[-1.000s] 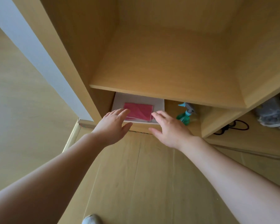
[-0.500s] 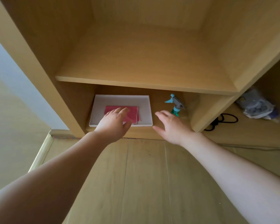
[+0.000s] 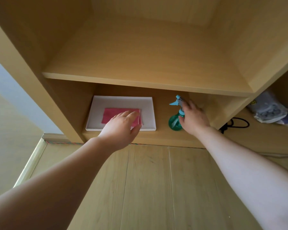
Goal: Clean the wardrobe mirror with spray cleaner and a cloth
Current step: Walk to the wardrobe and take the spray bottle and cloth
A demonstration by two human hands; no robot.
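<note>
My left hand [image 3: 121,128] spread flat over pink cloth [image 3: 118,115] in white tray [image 3: 123,102]; right hand [image 3: 194,118] half-curled against spray bottle [image 3: 175,120] neck, not closed

Wood shelf unit [image 3: 140,82], plank floor [image 3: 148,188]

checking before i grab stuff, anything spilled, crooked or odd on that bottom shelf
Nothing stands out. The pink cloth lies folded flat in the white tray, the spray bottle stands upright beside it, and no spill shows on the shelf. The left hand is over the cloth; the right hand is at the bottle's neck.
</note>
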